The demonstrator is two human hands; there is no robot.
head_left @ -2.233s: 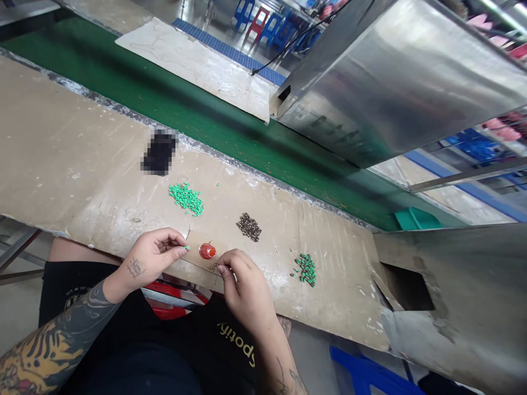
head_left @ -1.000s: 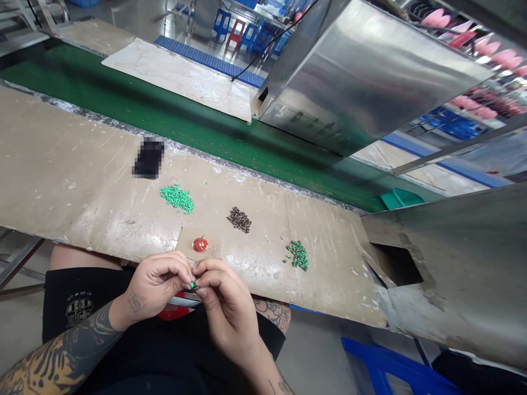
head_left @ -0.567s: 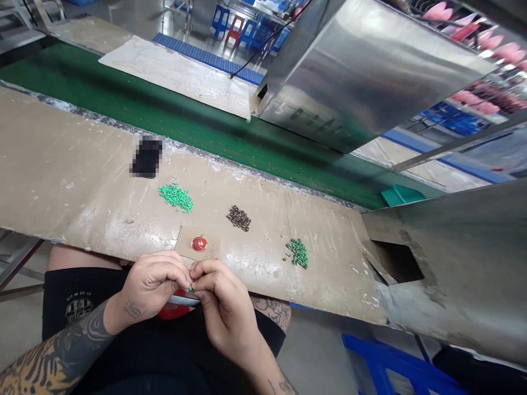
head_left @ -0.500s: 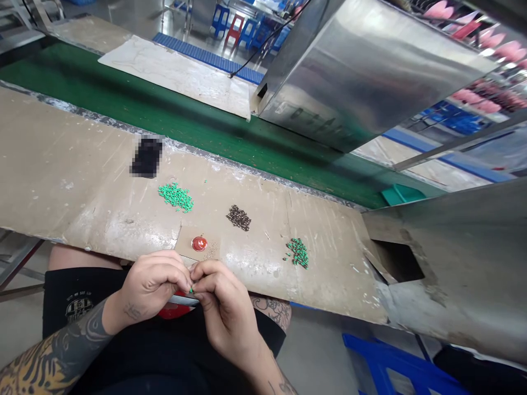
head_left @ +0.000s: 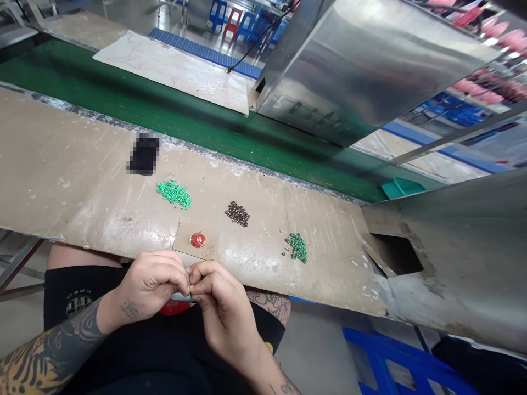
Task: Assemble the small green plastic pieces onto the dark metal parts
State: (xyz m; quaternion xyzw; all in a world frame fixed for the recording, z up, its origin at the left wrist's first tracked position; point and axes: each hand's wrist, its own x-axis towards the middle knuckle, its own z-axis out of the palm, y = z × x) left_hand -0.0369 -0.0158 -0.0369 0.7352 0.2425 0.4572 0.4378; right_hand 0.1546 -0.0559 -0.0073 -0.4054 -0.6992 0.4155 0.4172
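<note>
My left hand (head_left: 150,281) and my right hand (head_left: 218,304) meet fingertip to fingertip over my lap, just below the table's near edge. Both are pinched shut around a tiny green piece (head_left: 189,294) held between them. On the worn tabletop (head_left: 61,164) above them stands a small red cap (head_left: 198,240) on a brown card, with a sprinkle of tiny brown bits beside it. A pile of bright green pieces (head_left: 173,193) lies at the left, a dark brown pile (head_left: 237,213) in the middle, and a darker green pile (head_left: 297,247) at the right.
A blurred black object (head_left: 144,154) lies near the table's far edge. Beyond it runs a green conveyor belt (head_left: 185,120) under a steel hood (head_left: 370,71). A metal chute with a square opening (head_left: 397,260) stands at the right. A blue stool (head_left: 395,367) is on the floor.
My hands left the tabletop beside the red cap and came together over my lap with a green piece pinched between them; in the last half second they barely moved.
</note>
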